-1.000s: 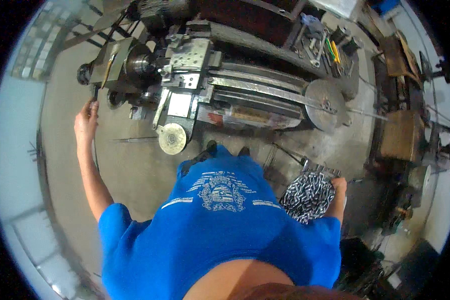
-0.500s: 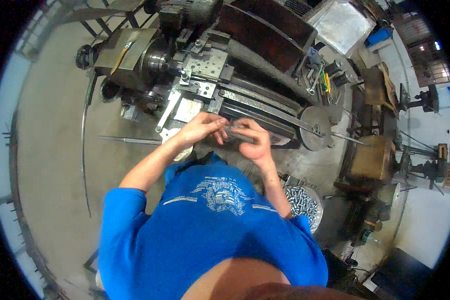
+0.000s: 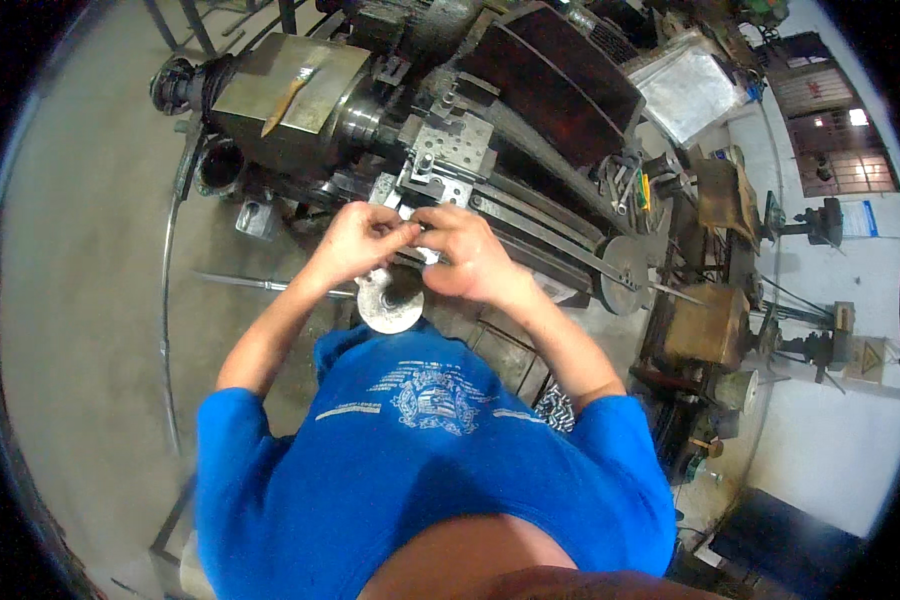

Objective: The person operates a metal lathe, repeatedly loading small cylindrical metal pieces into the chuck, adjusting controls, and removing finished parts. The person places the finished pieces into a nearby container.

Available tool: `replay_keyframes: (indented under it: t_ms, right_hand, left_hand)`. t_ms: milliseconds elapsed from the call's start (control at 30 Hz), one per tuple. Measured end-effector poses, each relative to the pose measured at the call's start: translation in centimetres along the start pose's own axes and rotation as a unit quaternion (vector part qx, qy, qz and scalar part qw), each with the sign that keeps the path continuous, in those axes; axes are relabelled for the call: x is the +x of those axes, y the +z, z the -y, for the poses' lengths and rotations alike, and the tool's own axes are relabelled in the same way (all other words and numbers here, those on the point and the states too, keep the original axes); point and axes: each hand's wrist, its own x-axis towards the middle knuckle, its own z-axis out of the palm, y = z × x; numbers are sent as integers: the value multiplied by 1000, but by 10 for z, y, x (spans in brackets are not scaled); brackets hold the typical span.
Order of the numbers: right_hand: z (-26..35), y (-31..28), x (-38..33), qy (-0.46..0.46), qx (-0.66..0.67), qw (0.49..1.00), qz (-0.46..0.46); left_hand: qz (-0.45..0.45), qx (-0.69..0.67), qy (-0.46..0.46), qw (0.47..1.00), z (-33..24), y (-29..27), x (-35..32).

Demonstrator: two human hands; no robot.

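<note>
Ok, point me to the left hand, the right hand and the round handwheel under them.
left hand (image 3: 355, 240), head view, on the back of the hand.
right hand (image 3: 465, 255), head view, on the knuckles.
round handwheel (image 3: 390, 312), head view, on its pale lower face.

head-worn fisheye, steeply downward, close

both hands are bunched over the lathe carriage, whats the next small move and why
Probably keep the small pale piece pinched and settle it, since the left hand and right hand meet on it just above the round handwheel, below the tool post. What it is stays unclear.
</note>
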Motion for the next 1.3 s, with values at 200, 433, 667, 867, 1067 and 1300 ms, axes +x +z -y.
replay_keyframes:
  t_ms: [200, 433, 667, 867, 1067, 1300]
  right_hand:
    - [2, 7, 64, -73, 2, 994, 84]
    - [-75, 9, 110, 117, -214, 960, 141]
    - [-121, 39, 136, 252, -160, 939, 169]
    - [-127, 46, 133, 211, -109, 959, 156]
    - [-129, 49, 137, 195, -113, 965, 132]
    - [-178, 63, 139, 150, -42, 985, 81]
  left_hand:
    - [-29, -10, 31, 999, 2, -55, -16]
    - [-248, 66, -1, 966, 24, -148, -85]
    - [-439, 279, -170, 837, 134, -223, -228]
    - [-433, 198, -215, 853, 162, -189, -283]
    - [-413, 194, -298, 838, 127, -159, -278]
    - [-373, 324, -320, 808, 166, -162, -257]
